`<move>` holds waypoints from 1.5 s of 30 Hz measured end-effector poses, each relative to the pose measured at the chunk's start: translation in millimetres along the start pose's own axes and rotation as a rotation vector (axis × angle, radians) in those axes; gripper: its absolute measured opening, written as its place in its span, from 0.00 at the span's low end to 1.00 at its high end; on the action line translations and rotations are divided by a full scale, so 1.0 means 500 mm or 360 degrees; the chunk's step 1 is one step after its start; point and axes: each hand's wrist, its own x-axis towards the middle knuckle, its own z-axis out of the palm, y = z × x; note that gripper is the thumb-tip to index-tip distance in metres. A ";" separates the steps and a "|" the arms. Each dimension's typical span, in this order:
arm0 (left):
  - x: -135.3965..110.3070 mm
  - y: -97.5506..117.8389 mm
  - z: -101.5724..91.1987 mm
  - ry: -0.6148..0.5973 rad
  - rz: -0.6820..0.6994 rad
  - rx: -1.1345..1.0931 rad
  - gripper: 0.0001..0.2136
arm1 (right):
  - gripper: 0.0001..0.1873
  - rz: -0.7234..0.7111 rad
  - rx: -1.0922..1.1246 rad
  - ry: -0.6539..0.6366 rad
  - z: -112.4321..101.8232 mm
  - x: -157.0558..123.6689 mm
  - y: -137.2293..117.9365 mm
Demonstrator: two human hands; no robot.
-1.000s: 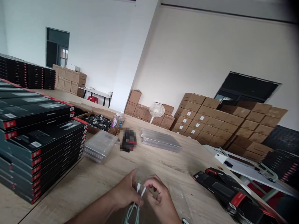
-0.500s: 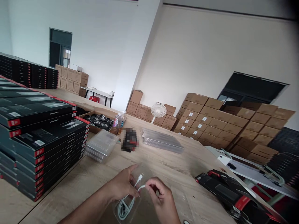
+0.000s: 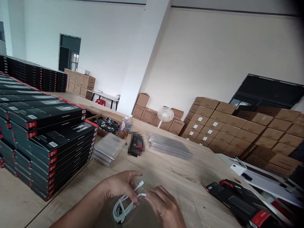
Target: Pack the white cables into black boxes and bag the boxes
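Observation:
A coiled white charging cable with a dark tie or label lies at the front of the table, seemingly over a clear plastic tray. My left hand is closed on the cable, its thumb pressing near the coil; one white plug sticks up past the thumb. My right hand pinches the cable's other end, just right of the left thumb. How the tray touches my hands is hard to make out.
Stacked black-and-red boxes fill the left side. Clear plastic trays, bottles, a carton of dark parts and more clear plastic stand beyond my hands. Black packages lie at right.
The view has swung slightly left, so the scene sits farther right. My right hand has closed in nearer the left one, and the cable coil has tilted slightly.

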 end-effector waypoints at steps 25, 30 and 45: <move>-0.017 0.035 0.036 0.0832 0.0663 0.1158 0.41 | 0.25 0.1333 0.1575 0.0156 0.097 0.013 -0.026; -0.002 0.024 0.079 0.0981 0.0854 0.1432 0.38 | 0.26 0.1654 0.2238 0.0486 0.090 0.018 -0.027; 0.016 0.018 0.090 0.0233 0.0367 0.0027 0.13 | 0.19 0.1224 0.1332 0.0638 0.043 0.000 0.011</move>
